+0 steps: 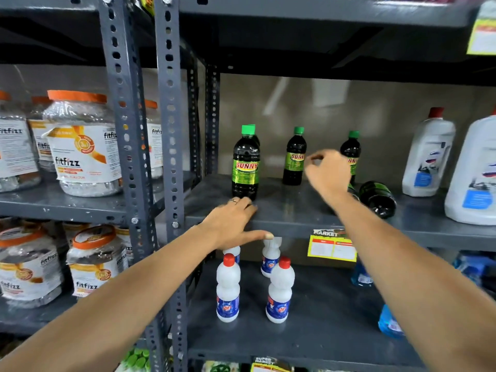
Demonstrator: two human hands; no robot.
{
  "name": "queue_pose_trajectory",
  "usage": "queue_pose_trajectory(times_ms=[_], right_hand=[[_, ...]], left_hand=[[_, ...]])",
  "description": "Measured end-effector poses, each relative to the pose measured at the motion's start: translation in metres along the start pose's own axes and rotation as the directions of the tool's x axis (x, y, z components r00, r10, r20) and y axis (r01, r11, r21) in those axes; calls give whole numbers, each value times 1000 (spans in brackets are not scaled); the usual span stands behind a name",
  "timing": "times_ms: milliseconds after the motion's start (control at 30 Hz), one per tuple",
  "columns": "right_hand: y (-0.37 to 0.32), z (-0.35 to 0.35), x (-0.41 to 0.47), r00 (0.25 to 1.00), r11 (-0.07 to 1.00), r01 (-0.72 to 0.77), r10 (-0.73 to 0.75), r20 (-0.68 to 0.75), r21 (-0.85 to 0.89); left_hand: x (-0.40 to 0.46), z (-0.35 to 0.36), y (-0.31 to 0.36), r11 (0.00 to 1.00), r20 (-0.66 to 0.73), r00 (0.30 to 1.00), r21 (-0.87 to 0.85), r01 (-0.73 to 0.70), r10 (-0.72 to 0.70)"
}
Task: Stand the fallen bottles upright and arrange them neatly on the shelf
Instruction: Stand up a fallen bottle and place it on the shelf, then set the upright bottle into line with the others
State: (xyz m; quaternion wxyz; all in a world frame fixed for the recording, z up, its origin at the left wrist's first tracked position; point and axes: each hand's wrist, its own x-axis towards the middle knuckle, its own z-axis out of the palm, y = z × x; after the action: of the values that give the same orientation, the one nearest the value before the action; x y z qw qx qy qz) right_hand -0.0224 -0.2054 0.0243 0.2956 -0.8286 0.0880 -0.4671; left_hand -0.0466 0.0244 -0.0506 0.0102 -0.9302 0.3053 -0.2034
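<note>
On the grey middle shelf (290,210) stand dark Sunny bottles with green caps: one at front left (245,165) with another hidden right behind it, one further back (294,157), and one (352,154) partly behind my right hand. A fallen dark bottle (377,198) lies on its side to the right, its base toward me. My right hand (326,173) hovers over the shelf between the standing bottles, fingers loosely curled, holding nothing. My left hand (236,221) rests flat on the shelf's front edge just below the front left bottle, fingers spread.
Large white jugs (426,157) (475,173) stand at the shelf's right end. Small white red-capped bottles (228,288) and blue bottles (361,275) fill the shelf below. Perforated steel uprights (170,130) separate a left bay of orange-lidded Fitfizz jars (83,146). A yellow price tag (331,247) hangs on the shelf edge.
</note>
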Motion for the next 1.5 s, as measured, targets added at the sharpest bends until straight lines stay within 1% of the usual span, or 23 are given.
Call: queue_pose_trajectory(times_ms=[33, 100, 200, 233, 267, 367, 400, 433, 467, 500, 600, 633, 667, 733, 800, 967, 1100, 1167, 1233, 1300, 1400, 1433, 1500], right_hand=[[8, -13, 11, 996, 990, -37, 48, 75, -139], [29, -32, 32, 956, 920, -112, 203, 212, -376], [54, -43, 47, 848, 840, -102, 353, 395, -533], [57, -42, 49, 806, 838, -91, 379, 454, -537], [59, -40, 50, 751, 851, -123, 416, 513, -511], [52, -33, 48, 538, 849, -345, 528, 657, -400], [52, -32, 48, 500, 839, -381, 541, 677, -389], [52, -32, 46, 487, 834, -407, 543, 684, -372], [54, -32, 45, 491, 831, -438, 540, 683, -342], [57, -29, 44, 516, 828, -482, 532, 671, -286], [69, -15, 38, 665, 803, -596, 485, 568, 13], [70, -8, 35, 706, 775, -620, 485, 516, 120], [69, -2, 31, 723, 737, -643, 495, 482, 208], [73, 12, 27, 750, 670, -649, 481, 453, 362], [75, 22, 24, 789, 661, -604, 417, 451, 445], [67, 22, 6, 877, 768, -409, 180, 445, 494], [64, 25, -1, 884, 858, -268, 37, 467, 439], [63, 26, -1, 869, 849, -286, 35, 493, 444], [63, 25, 1, 843, 808, -368, 82, 532, 459], [65, 26, 2, 830, 793, -404, 109, 547, 455], [68, 28, 1, 854, 833, -351, 97, 511, 429], [69, 29, 1, 854, 828, -352, 94, 512, 436], [68, 28, 2, 834, 770, -414, 106, 542, 486]], left_hand=[[5, -2, 8, 1000, 43, 999, -25, -18, 19], [13, -3, 20, 998, 91, 996, -63, -19, 24], [22, -3, 26, 994, 118, 993, -110, 18, -5], [23, -2, 26, 994, 113, 994, -107, 23, -11], [23, -1, 26, 995, 105, 994, -98, 23, -13], [21, 1, 26, 997, 82, 997, -80, 17, -10], [22, 1, 25, 997, 83, 996, -78, 18, -11], [22, 1, 24, 997, 85, 996, -77, 20, -14], [23, 1, 23, 997, 86, 996, -75, 24, -17], [23, 2, 22, 997, 84, 996, -70, 29, -23], [23, 6, 22, 999, 61, 998, -39, 28, -26], [23, 7, 22, 999, 50, 998, -35, 29, -27], [23, 9, 23, 999, 35, 999, -35, 32, -31], [23, 9, 24, 998, 18, 999, -43, 41, -40], [22, 9, 25, 997, 12, 999, -52, 54, -53], [22, 16, 27, 996, -95, 992, -6, 86, -86], [20, 23, 31, 989, -209, 969, 46, 142, -130], [19, 26, 33, 985, -266, 954, 52, 162, -143], [19, 28, 34, 984, -307, 941, 57, 167, -142], [19, 30, 34, 983, -335, 931, 62, 174, -144], [19, 30, 35, 982, -339, 929, 62, 181, -150], [19, 30, 35, 982, -338, 929, 59, 180, -150], [19, 30, 36, 983, -335, 930, 48, 175, -150]])
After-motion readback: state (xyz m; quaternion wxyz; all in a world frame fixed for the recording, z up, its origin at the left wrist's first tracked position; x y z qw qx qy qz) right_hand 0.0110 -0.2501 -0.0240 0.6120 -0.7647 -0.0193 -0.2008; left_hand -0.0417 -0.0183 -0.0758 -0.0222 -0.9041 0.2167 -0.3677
